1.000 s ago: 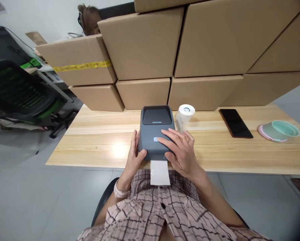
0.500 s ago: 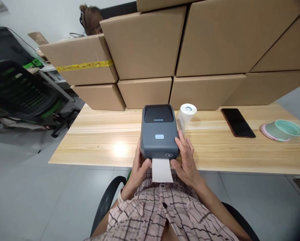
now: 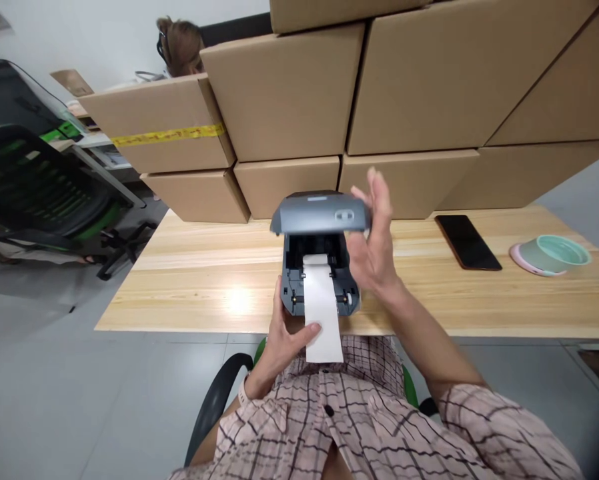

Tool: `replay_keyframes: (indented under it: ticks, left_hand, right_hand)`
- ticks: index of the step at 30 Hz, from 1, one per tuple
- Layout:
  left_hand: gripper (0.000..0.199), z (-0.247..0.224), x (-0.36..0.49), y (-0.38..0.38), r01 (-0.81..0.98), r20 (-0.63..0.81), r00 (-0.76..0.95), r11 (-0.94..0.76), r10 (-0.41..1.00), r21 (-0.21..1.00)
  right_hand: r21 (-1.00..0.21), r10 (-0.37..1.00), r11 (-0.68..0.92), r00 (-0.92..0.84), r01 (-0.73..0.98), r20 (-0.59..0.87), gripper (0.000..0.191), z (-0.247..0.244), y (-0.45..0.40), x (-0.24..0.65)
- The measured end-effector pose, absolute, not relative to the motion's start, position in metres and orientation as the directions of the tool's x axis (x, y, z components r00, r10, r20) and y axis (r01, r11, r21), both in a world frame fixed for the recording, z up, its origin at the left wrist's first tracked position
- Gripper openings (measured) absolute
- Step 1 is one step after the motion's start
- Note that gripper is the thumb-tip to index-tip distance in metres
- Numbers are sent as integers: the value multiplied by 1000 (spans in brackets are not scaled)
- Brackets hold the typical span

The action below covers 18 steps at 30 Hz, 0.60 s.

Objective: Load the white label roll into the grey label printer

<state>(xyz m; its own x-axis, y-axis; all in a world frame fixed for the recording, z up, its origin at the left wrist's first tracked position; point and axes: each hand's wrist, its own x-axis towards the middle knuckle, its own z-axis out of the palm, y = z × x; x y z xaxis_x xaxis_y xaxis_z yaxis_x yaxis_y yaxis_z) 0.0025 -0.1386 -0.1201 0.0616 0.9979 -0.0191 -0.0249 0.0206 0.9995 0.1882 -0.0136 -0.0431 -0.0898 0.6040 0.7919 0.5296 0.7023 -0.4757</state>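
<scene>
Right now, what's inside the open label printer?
Inside the label printer a white paper strip runs from the bay out the front. The raised lid and right hand hide the rear of the bay.

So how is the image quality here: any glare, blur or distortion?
Head view: a glare patch on the wooden table left of the label printer; the raised right hand is motion-blurred; wide-angle distortion bends the cardboard boxes; the lower right corner is vignetted.

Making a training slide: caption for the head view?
Right hand lifts the label printer lid while left hand touches the paper strip.
</scene>
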Motion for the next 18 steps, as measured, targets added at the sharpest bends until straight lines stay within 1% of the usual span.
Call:
replay_keyframes:
  ticks: [3, 6, 8, 10, 11, 13, 14, 15, 16, 18]
  left_hand:
    - [98, -122, -4, -133, -74, 14, 20, -13, 1000, 997]
    - [80, -117, -15, -114, -16, 82, -93, -83, 992, 996]
    - [74, -110, -22, -92, 42, 102, -131, -97, 986, 994]
    - [73, -103, -26, -66, 94, 79, -127, -67, 989, 993]
    - [76, -100, -28, -52, 105, 60, -108, -49, 992, 993]
    - [88, -96, -28, -27, 122, 24, -49, -18, 999, 992]
    - [95, -96, -27, -17, 120, 17, -6, -16, 1000, 993]
    - [100, -97, -26, -8, 113, 15, 45, -20, 999, 993]
    - [104, -98, -24, 0, 103, 18, 92, -27, 996, 994]
    - [107, -103, -22, 9, 84, 26, 156, -39, 987, 996]
  right_hand:
    - [-417, 520, 727, -40, 546, 853, 70, -17, 46, 184]
    - [-443, 568, 667, -24, 599, 822, 70, 1, 94, 181]
    - [-462, 614, 620, -26, 635, 789, 73, 8, 107, 180]
    - [-438, 607, 605, -29, 665, 795, 76, 11, 102, 178]
    - [-413, 586, 611, -35, 676, 809, 74, 10, 94, 178]
    - [-361, 567, 638, -97, 680, 818, 58, 4, 71, 180]
    - [-340, 591, 655, -177, 675, 787, 47, 0, 60, 181]
    - [-324, 633, 674, -293, 663, 717, 38, -5, 49, 183]
    - [-316, 675, 692, -426, 649, 603, 32, -9, 41, 184]
    - [-281, 701, 714, -652, 642, 290, 33, -17, 32, 186]
